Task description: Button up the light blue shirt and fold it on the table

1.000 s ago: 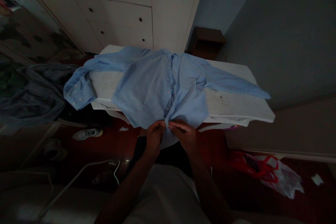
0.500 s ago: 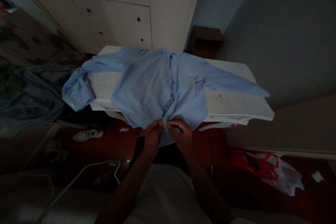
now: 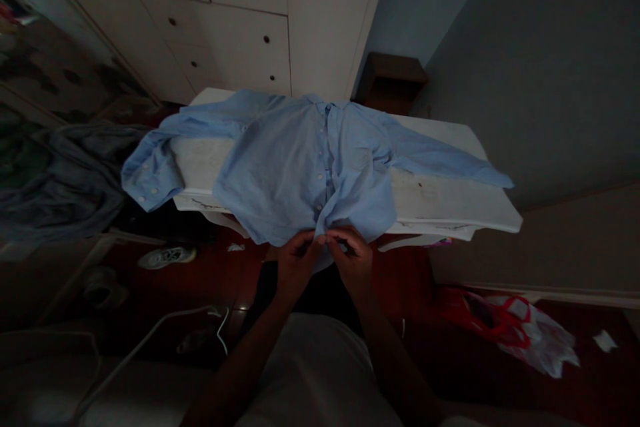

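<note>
A light blue button-up shirt [image 3: 295, 160] lies face up across a white table [image 3: 450, 203], sleeves spread left and right, its hem hanging over the near edge. My left hand [image 3: 296, 263] and my right hand [image 3: 353, 260] meet at the bottom of the button placket. Both pinch the shirt's hem fabric there, fingertips nearly touching each other.
White cabinet doors and drawers [image 3: 250, 33] stand behind the table, a dark wooden stand [image 3: 393, 80] beside them. Dark clothes [image 3: 65, 173] pile at the left. A shoe [image 3: 167, 255], a white hanger [image 3: 150, 337] and a red-and-white plastic bag [image 3: 515, 333] lie on the red floor.
Both hands stay pinched at the shirt's lower placket. Their fingers shifted slightly and drew closer together; the hem bunched a little more between them.
</note>
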Motion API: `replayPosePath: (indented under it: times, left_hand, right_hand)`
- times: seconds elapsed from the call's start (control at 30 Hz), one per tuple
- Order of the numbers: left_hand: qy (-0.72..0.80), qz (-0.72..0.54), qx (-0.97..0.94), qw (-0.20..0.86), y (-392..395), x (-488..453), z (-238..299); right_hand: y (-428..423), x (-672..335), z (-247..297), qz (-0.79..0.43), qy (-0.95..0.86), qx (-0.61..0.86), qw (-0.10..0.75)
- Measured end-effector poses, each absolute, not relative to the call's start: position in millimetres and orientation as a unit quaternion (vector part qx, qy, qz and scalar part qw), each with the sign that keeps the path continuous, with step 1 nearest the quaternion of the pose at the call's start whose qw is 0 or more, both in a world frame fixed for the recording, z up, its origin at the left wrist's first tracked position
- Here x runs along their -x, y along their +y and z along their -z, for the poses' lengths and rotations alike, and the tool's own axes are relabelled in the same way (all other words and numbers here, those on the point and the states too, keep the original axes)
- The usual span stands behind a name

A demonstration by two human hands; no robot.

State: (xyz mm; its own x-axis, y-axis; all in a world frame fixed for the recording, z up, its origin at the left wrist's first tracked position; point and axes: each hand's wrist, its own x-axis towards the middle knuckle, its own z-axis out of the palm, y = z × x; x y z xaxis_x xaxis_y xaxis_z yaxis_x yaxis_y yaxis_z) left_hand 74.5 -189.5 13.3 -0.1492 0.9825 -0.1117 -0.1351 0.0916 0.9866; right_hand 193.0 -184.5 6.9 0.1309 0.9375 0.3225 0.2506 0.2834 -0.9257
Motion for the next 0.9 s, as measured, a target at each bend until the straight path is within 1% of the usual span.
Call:
replayPosePath:
  times: [0.2,0.33,0.47,0.57,0.67,0.73,0.9]
  left_hand:
    - [0.529,-0.528,-0.443,0.495,-189.6,-69.6,-10.3]
    - [0.524,-0.532,-0.51,0.427,-189.4,-68.8,-9.6]
    - [0.517,-0.523,-0.59,0.333,-189.8,-68.5,-7.8]
    - [0.521,-0.502,-0.631,0.281,-190.5,-67.7,-5.2]
    - [0.523,-0.488,-0.655,0.244,-191.3,-66.4,-3.5]
    - [0.518,-0.489,-0.663,0.228,-191.8,-65.6,-3.4]
    - [0.517,-0.515,-0.644,0.23,-192.4,-65.3,-5.4]
  right_hand:
    - [-186.8,-196.3,-6.1,-0.322,-0.585,0.508,0.543]
    - [-185.4,-202.8,-6.8,-0.288,-0.63,0.498,0.522]
    - [-175.6,-216.0,-14.0,-0.212,-0.74,0.445,0.458]
    - [-158.6,-227.9,-25.8,-0.175,-0.841,0.357,0.368]
    - [-138.6,-237.0,-37.4,-0.158,-0.898,0.291,0.288]
    - [-127.8,-240.5,-41.4,-0.159,-0.915,0.26,0.266]
    - [-115.1,-241.7,-40.0,-0.15,-0.927,0.225,0.26]
